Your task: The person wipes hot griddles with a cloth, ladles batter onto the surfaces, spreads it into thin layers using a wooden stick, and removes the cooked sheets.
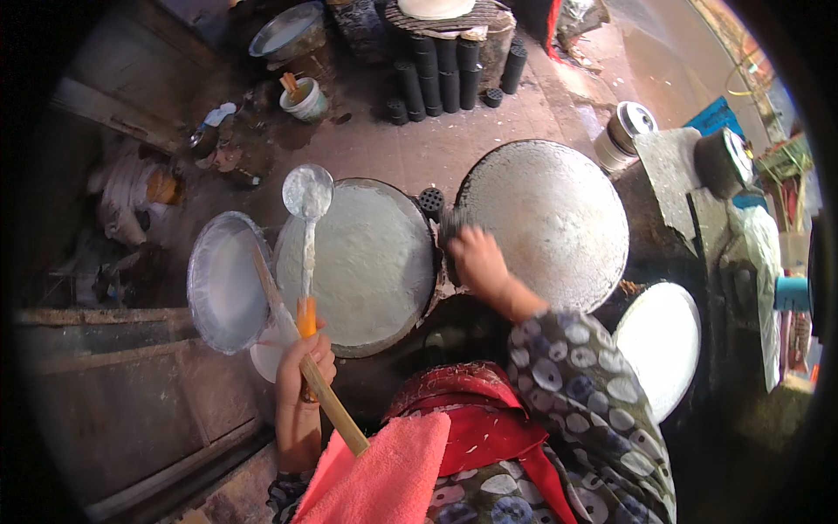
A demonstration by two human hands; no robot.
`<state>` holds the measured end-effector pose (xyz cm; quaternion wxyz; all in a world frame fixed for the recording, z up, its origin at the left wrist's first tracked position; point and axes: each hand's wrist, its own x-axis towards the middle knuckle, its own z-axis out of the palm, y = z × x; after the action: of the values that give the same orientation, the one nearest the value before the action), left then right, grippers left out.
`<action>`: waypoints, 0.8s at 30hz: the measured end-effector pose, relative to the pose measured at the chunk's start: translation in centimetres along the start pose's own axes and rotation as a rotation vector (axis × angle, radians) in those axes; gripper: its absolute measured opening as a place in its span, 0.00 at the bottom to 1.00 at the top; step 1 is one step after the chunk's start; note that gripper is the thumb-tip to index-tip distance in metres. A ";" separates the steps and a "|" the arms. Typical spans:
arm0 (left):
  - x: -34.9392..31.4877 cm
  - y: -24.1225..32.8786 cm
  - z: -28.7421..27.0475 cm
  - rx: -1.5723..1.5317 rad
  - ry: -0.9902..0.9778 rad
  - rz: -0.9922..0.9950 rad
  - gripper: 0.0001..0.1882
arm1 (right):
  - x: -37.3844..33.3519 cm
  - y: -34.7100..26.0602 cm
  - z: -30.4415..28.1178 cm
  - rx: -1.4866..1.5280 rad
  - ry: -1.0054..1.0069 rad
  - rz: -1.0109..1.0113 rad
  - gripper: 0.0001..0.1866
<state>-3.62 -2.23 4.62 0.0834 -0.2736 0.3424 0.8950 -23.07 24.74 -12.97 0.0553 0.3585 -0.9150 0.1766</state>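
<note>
You have two big round pans side by side in front of you. The left pan (362,262) has a smooth, wet, white layer over it, and the right pan (550,227) is pale and patchy. A brown floor (367,148) lies past them, with tall stacks of black tubes (436,79) and a small bucket (305,100) farther off. A bowl of white liquid (229,284) is just beside the left pan, and a white round disc (661,349) is near the right pan, close to your right sleeve (572,367).

Your left hand (295,371) is low, in front of the left pan. Its fingers are wrapped round the orange handle of a ladle (308,253), and a wooden stick (336,409) is in the same hand. The ladle points away from you, and its round end is over the far left edge of the left pan. The stick slants: one end is by the bowl and the other is over the pink towel (388,467) in front of you.

Your right arm bends in toward the middle. Your right hand (480,262) is at the near left edge of the right pan, with its fingers bent at a dark, blurry thing (452,224). I cannot tell if they grip it. A black piece with holes (430,203) sits just left of that.

The gap between the pans is thin, and your right hand is at it. On your left, the bowl crowds the left pan's edge. The widest space is the floor past both pans.
</note>
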 end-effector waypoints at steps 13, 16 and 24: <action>0.6 1.0 -0.9 0.083 -0.151 -0.152 0.16 | -18.2 2.2 -5.6 -0.098 0.442 0.576 0.17; 0.8 1.0 1.0 0.127 -0.115 -0.178 0.15 | -13.6 -3.9 -2.0 -0.058 0.461 0.475 0.14; 0.4 0.9 1.5 0.224 -0.188 -0.165 0.15 | -20.9 4.1 -5.6 -0.236 0.620 0.709 0.16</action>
<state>-4.90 -1.92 5.87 0.2181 -0.2047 0.4073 0.8629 -10.57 42.81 -13.69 0.3022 -0.0534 -0.9349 0.1781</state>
